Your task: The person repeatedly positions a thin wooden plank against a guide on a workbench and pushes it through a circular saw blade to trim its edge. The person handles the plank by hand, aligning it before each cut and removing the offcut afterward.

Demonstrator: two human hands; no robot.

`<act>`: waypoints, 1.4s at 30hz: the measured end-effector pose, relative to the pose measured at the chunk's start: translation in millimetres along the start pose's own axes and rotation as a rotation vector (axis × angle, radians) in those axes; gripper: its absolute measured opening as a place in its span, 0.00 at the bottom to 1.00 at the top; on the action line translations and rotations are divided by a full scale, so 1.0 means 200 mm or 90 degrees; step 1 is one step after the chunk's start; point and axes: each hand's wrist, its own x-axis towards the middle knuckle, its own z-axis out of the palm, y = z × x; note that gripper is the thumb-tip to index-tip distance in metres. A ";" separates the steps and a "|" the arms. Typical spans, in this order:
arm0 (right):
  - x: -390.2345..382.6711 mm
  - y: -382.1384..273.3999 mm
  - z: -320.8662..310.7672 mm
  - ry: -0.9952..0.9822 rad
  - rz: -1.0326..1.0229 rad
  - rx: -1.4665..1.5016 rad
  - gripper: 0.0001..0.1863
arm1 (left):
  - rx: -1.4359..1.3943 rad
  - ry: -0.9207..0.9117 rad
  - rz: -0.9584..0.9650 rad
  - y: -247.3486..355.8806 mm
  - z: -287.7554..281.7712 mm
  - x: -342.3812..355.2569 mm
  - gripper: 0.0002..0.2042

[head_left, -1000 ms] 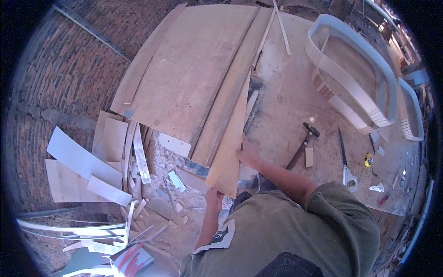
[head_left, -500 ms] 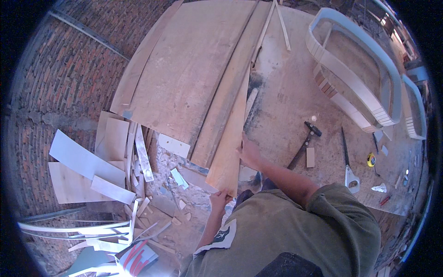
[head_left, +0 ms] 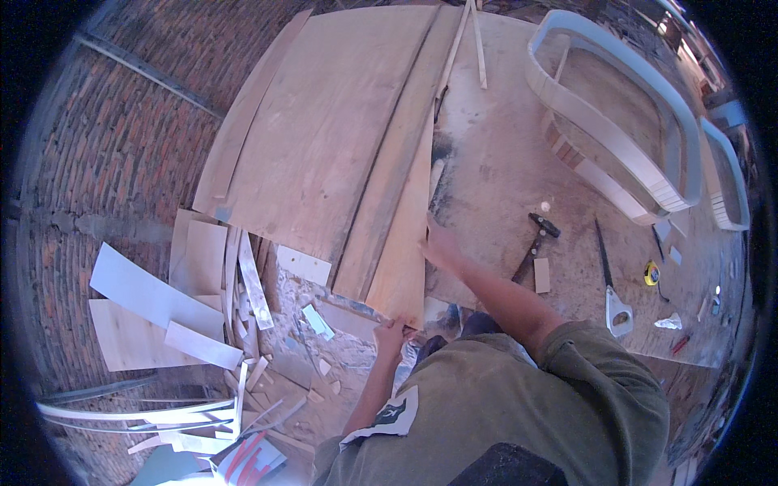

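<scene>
My left hand (head_left: 391, 335) is closed on the near end of a long, yellowish plywood strip (head_left: 400, 275). My right hand (head_left: 438, 243) grips that strip's right edge higher up. The strip lies along a darker-edged board (head_left: 387, 162) beside a wide plywood sheet (head_left: 300, 130). To the right of my right hand, a hammer (head_left: 539, 236), a small wood block (head_left: 542, 275), a handsaw (head_left: 617, 312) and a yellow tape measure (head_left: 651, 273) lie on the plywood work surface (head_left: 502, 186).
Two curved wooden frames (head_left: 655, 183) (head_left: 728, 194) stand at the right. Thin battens (head_left: 480, 49) lie at the top. Offcut panels (head_left: 154, 287), curved strips (head_left: 138, 411) and scraps (head_left: 316, 320) fill the lower left, beside a brick surface (head_left: 105, 138).
Both my hands and the yellowish strip have moved away from my body and slightly to the right, its near end now higher in the picture. The view has shifted slightly.
</scene>
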 end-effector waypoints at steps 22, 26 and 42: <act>0.10 0.02 -0.08 -0.028 0.022 0.025 0.45 | 0.183 0.017 -0.109 0.01 -0.01 0.32 0.30; 0.12 0.01 -0.08 -0.038 0.017 0.015 0.45 | 0.187 0.011 -0.107 0.02 -0.01 0.35 0.29; 0.26 0.10 -0.09 0.011 -0.006 0.019 0.45 | 0.155 0.049 -0.041 0.15 0.16 0.32 0.28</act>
